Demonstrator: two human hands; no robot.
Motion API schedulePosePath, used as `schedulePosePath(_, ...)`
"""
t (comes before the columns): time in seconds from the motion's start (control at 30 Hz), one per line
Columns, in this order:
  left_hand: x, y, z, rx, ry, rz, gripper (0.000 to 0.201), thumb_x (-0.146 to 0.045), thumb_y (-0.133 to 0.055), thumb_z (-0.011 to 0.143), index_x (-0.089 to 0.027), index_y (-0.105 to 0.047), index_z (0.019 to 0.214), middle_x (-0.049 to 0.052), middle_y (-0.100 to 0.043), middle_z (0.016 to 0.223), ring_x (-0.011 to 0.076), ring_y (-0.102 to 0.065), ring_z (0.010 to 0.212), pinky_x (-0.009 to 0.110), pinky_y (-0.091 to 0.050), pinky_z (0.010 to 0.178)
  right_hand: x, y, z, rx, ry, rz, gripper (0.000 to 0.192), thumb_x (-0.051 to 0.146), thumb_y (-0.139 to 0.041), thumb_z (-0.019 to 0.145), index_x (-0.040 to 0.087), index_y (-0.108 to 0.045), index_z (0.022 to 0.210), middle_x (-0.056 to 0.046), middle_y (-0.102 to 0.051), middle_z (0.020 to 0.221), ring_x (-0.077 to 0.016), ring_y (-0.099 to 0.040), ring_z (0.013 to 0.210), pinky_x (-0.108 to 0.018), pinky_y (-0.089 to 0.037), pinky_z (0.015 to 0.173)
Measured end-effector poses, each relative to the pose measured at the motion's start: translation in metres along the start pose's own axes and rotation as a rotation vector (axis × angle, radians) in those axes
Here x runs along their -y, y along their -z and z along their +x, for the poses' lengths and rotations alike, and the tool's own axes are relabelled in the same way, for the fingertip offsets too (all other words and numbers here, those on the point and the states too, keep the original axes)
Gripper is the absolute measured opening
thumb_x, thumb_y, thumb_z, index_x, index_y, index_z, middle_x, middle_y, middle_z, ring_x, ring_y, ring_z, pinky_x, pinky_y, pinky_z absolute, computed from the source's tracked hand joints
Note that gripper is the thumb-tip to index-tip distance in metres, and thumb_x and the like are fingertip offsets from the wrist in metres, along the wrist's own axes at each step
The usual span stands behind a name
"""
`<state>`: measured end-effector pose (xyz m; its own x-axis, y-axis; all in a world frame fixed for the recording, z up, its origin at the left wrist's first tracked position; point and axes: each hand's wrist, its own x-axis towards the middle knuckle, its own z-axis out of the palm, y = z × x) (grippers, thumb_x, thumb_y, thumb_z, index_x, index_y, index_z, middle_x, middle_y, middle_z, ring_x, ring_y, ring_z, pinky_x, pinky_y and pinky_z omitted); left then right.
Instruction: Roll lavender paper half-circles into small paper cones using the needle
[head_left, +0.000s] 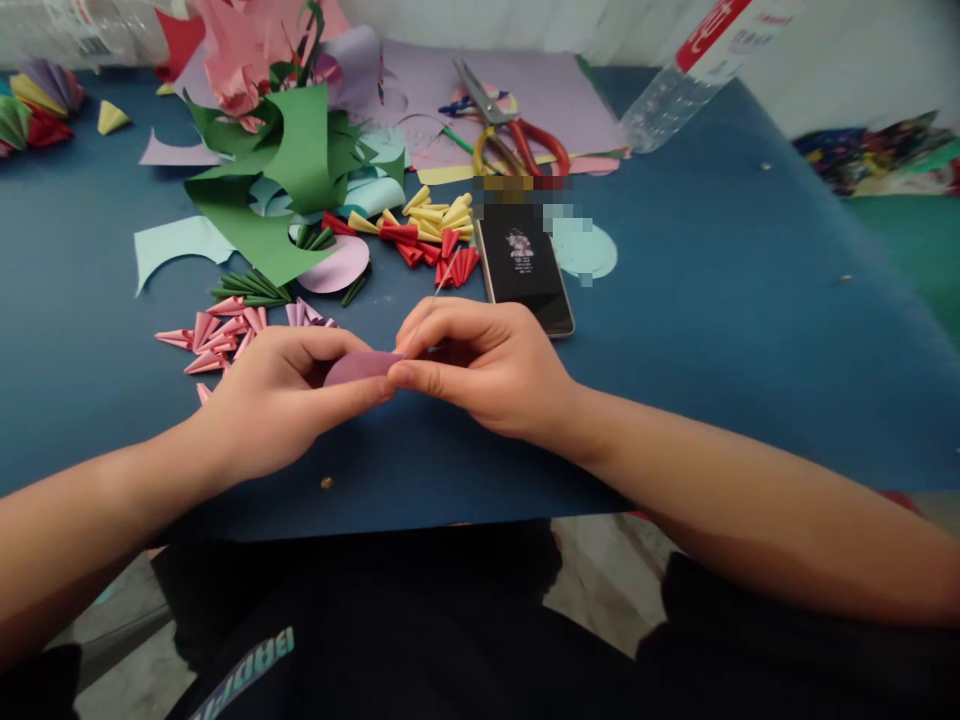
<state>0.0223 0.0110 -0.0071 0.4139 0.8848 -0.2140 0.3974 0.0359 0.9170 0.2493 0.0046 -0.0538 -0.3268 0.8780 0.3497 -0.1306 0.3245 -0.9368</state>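
Room opens right of the phone; red cones crowd its left.

Black clothing covers the lap and lower body, just beyond the near edge of the desk. The fabric looks plain and matte, so dark that its folds barely show, and whether it is one garment or several cannot be told. Slanting across its left part is lettering in chunky block capitals, pale teal shading to whitish, only partly legible. More dark cloth shows beneath the right forearm, with a small dark patch below the left forearm. Both forearms are bare, as are the left hand and right hand.
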Motion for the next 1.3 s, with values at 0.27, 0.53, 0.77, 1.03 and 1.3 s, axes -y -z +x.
schedulePosePath(0.27,0.008,0.004,0.006,0.022,0.036,-0.043,0.026,-0.043,-0.090,0.077,-0.017,-0.085,0.083,0.004,-0.073,0.073,0.0164,-0.060,0.066,0.025,-0.044,0.058,-0.001,-0.001,-0.001,0.008,-0.074,0.010,0.011,0.027,-0.090,0.093,0.017,-0.088,0.097,-0.005,-0.078,0.099,-0.0129,-0.073,0.082,-0.019,-0.051,0.057)
schedulePosePath(0.53,0.002,0.002,0.003,-0.030,-0.045,0.103,0.030,-0.046,-0.089,0.079,-0.017,-0.079,0.075,-0.001,-0.058,0.065,0.0126,-0.047,0.060,0.024,-0.034,0.052,0.002,-0.004,-0.001,-0.051,-0.115,-0.050,0.012,0.026,-0.092,0.089,0.016,-0.086,0.086,-0.005,-0.081,0.093,-0.0156,-0.071,0.083,-0.025,-0.052,0.063)
schedulePosePath(0.77,0.002,-0.002,-0.001,-0.085,-0.081,0.143,0.031,-0.045,-0.086,0.081,-0.018,-0.074,0.071,-0.002,-0.055,0.061,0.0122,-0.043,0.058,0.024,-0.030,0.050,0.002,-0.005,0.000,-0.047,-0.233,0.119,0.020,0.027,-0.099,0.084,0.014,-0.086,0.088,-0.002,-0.077,0.089,-0.0085,-0.061,0.063,-0.022,-0.046,0.052)
schedulePosePath(1.03,0.007,-0.005,0.000,-0.094,-0.109,0.161,0.032,-0.048,-0.085,0.086,-0.018,-0.078,0.078,-0.001,-0.058,0.065,0.0136,-0.046,0.062,0.026,-0.032,0.054,0.005,-0.004,0.000,-0.033,-0.319,0.167,0.030,0.034,-0.103,0.081,0.013,-0.083,0.089,-0.001,-0.073,0.077,-0.0100,-0.063,0.061,-0.018,-0.049,0.047)
schedulePosePath(1.3,0.006,-0.001,-0.005,-0.070,-0.184,0.187,0.035,-0.046,-0.080,0.094,-0.018,-0.074,0.074,-0.001,-0.055,0.068,0.0146,-0.043,0.065,0.031,-0.030,0.057,0.009,-0.004,0.000,-0.024,-0.282,0.232,0.030,0.032,-0.106,0.078,0.013,-0.083,0.084,0.000,-0.072,0.079,-0.0090,-0.064,0.059,-0.019,-0.051,0.048)
